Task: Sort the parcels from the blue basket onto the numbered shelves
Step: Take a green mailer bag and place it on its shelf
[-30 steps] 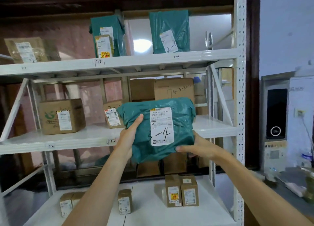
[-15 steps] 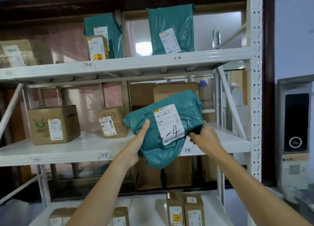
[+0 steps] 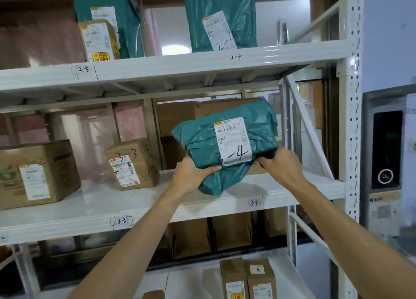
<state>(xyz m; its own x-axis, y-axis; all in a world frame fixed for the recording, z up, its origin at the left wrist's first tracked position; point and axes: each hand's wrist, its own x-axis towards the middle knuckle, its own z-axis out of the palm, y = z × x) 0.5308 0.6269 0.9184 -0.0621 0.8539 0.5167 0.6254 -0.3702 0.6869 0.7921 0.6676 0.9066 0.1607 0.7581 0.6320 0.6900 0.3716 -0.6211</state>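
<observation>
Cardboard comes first: a large brown box [image 3: 38, 175] stands at the left end of the middle shelf [image 3: 90, 206], its white label facing out. Above the middle shelf, one level up, a small labelled box [image 3: 99, 39] stands in front of a green plastic bag [image 3: 126, 17]. Further right on the middle shelf sits a smaller box [image 3: 132, 163] marked 3-3 by hand, and the shelf's front edge below it carries a tag [image 3: 121, 221] with the same number.

The left hand [image 3: 191, 175] grips the lower left edge of the green parcel [image 3: 202, 145], with the thumb laid across the front and the fingers hidden beneath. The parcel is tilted, and its label [image 3: 233, 141], with 3-4 written on it, faces the camera. Its low corner reaches the middle shelf's surface directly behind the edge tag reading 3-4 [image 3: 254, 202]. Whether that corner bears on the board I cannot tell. One level above the middle shelf, a second green bag [image 3: 222, 17] marked 2-4 stands upright. Below the middle shelf, two small brown boxes [image 3: 247, 276] stand side by side.

The right hand [image 3: 282, 166] holds the parcel's lower right corner, its fingers curled into the plastic. At the middle shelf's right end rises the white perforated post [image 3: 351, 118].
</observation>
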